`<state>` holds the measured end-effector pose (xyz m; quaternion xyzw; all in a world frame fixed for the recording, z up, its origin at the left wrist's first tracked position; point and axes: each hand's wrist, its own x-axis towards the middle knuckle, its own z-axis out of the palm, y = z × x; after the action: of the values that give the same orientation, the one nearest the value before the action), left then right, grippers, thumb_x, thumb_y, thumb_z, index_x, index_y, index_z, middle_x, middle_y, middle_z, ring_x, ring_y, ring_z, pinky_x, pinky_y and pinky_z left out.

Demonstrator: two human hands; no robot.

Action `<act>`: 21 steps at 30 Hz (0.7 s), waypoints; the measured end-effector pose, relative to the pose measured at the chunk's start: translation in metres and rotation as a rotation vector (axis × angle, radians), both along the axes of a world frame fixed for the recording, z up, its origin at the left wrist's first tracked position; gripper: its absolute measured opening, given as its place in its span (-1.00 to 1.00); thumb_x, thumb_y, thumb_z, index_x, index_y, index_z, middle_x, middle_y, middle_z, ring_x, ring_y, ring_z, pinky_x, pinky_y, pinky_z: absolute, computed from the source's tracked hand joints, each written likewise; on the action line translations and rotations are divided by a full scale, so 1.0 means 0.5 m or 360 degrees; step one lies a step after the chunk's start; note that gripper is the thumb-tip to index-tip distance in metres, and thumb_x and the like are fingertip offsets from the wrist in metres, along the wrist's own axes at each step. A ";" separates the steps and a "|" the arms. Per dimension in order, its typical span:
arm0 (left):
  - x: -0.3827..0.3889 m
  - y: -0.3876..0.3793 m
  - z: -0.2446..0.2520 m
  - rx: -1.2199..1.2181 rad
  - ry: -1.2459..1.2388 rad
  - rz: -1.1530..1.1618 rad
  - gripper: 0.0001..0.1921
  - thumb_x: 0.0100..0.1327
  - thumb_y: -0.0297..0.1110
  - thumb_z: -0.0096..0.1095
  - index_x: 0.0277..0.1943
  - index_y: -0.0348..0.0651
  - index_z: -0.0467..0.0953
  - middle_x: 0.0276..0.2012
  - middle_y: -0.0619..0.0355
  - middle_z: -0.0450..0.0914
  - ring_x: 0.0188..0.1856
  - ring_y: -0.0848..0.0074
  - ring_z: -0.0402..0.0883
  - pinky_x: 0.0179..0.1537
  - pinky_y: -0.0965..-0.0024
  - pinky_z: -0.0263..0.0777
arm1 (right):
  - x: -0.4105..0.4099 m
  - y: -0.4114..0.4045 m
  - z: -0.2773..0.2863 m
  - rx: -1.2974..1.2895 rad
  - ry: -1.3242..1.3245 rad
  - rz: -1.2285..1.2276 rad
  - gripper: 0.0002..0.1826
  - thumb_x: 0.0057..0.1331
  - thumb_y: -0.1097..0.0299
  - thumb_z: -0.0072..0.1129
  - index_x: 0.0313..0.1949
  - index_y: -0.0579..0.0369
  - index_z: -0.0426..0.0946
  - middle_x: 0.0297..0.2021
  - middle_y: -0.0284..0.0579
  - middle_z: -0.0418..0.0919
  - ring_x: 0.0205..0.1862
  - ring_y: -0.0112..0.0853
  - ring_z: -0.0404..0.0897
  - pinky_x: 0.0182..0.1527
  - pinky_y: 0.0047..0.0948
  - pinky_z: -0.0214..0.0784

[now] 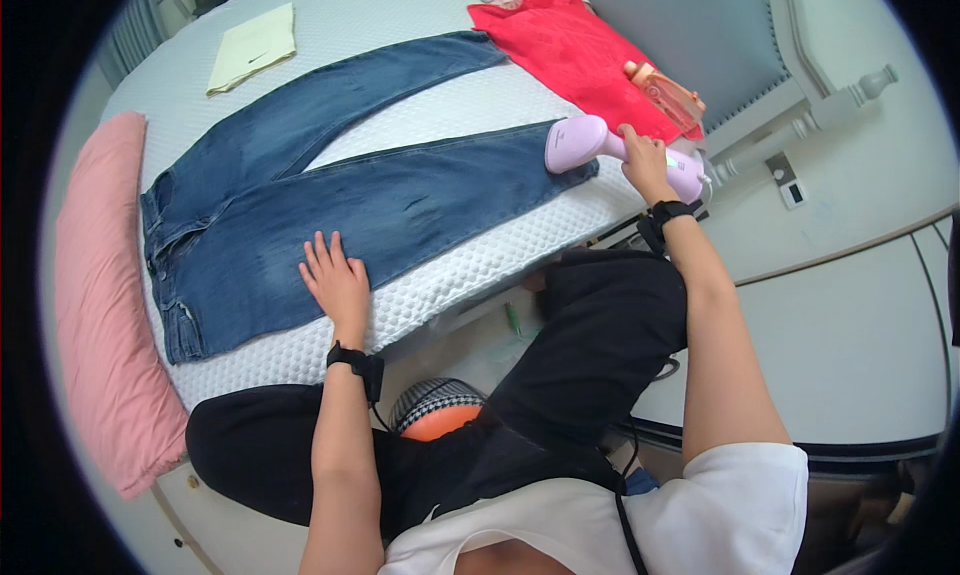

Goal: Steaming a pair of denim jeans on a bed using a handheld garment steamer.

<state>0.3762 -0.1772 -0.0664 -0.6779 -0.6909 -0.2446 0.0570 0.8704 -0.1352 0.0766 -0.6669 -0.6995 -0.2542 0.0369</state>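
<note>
A pair of blue jeans (285, 200) lies spread out on the white quilted mattress cover (495, 256), waistband to the left and legs to the right. My right hand (646, 162) grips the handle of a lilac handheld garment steamer (576, 144). The steamer's head rests over the nearer leg's hem; whether it presses on the cloth I cannot tell. My left hand (335, 279) lies flat on the upper part of that leg with its fingers spread, holding nothing.
A red garment (555, 50) and an orange bottle (666, 95) lie toward the grey padded headboard (690, 35). A folded pale yellow cloth (255, 46) lies at the far side. Along the left is a pink bedding roll (105, 297). A houndstooth-and-orange stool (439, 414) stands below me.
</note>
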 end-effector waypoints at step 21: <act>0.016 0.003 0.009 0.0028 -0.0030 0.0144 -0.57 0.21 -0.32 -0.07 0.16 -0.16 0.33 0.25 0.00 0.23 0.35 0.21 0.06 0.31 -0.02 -0.16 | -0.438 0.128 0.004 -0.0389 -0.0026 0.0933 -0.42 0.06 0.58 0.03 0.09 -0.28 0.42 -0.42 -0.17 0.55 -0.30 -0.29 0.54 -0.21 -0.33 0.19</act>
<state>0.3841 -0.1758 -0.0619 -0.6431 -0.7192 -0.2541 0.0674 0.6515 -0.0711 0.0784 -0.4345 -0.8875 -0.1521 0.0224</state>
